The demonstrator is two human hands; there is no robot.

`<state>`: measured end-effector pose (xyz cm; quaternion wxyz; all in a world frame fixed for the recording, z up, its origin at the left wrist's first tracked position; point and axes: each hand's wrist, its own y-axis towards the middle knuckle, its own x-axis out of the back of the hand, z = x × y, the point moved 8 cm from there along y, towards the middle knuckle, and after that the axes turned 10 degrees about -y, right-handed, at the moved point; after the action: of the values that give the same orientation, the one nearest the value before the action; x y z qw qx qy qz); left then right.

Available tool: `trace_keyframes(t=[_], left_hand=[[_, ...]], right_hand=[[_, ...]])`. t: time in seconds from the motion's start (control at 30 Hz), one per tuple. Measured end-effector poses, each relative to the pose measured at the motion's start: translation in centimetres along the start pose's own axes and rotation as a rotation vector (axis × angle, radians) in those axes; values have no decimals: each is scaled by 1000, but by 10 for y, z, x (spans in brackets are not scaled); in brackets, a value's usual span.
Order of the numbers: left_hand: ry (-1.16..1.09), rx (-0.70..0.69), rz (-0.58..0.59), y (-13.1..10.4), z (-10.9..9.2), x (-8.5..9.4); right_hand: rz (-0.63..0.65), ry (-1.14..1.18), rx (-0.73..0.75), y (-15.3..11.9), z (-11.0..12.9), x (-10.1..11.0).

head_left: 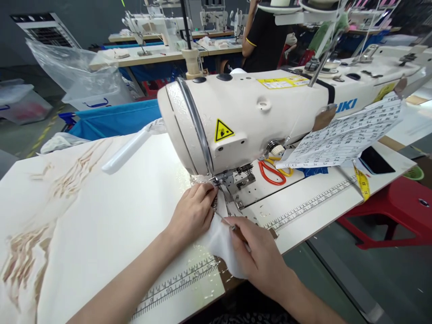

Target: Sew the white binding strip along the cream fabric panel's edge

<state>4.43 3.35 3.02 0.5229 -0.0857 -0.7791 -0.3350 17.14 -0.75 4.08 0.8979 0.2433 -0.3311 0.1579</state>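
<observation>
From the head view I locate the white cloth (224, 247) between the sewing machine (243, 112) and the front edge of the table (145, 189), its upper end under the machine's head and its lower end reaching that edge. Left hand (194, 207): fingers curled and drawn together, nearly closed, on the cloth's upper end beside the metal parts. Right hand (258, 252): thumb and forefinger closed on a slim tool (232, 227), its kind unclear to me; I cannot tell whether the other fingers also grip the cloth. Handling, by my judgement: the cloth is light, thin and limp, likely slippery, and apt to pucker or snag. I would take hold along its side edges, pinching gently and holding it flat, with fingertips clear of the needle area. Surface: the table is pale and smooth, with a ruler scale (184, 279) along the front edge. Ruffled cloth (29, 256) lies at the left end; scissors (272, 173), a written sheet (340, 135) and a phone (376, 159) lie toward the right end. Room: a red stool (398, 209) stands by the front edge, and beyond the back edge are a blue cloth trough (116, 118) and a person in a dark shirt (265, 42)
</observation>
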Motion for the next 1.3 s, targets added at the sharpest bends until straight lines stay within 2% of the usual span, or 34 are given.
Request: trace_keyframes(t=[0.1,0.23,0.33,0.4,0.5,0.63,0.8,0.97,1.13,1.3], left_hand=[[14,18,54,8,-1,-2],[161,58,150,18,-1,-9],[184,120,57,19,4,-5],[96,165,-53,15,12,1],[-138,182,-146,10,25,6],[-327,203,-152,8,36,6],[-385,264,-134,8,40,6],[-448,317,-118,7,45,4],[-481,415,-104,5,55,1],[-516,449,-112,2,62,-1]], right_hand=[[-39,27,138,3,24,1],[-75,8,272,2,50,-1],[-80,-47,324,-7,58,-1],[-48,-86,286,-14,53,1],[52,-69,119,-22,33,6],[79,-31,-63,-23,5,15],[36,-208,-202,-7,-23,12],[69,-409,-169,8,-30,-5],[20,-426,-131,11,-24,-12],[7,-459,-165,12,-27,-14]])
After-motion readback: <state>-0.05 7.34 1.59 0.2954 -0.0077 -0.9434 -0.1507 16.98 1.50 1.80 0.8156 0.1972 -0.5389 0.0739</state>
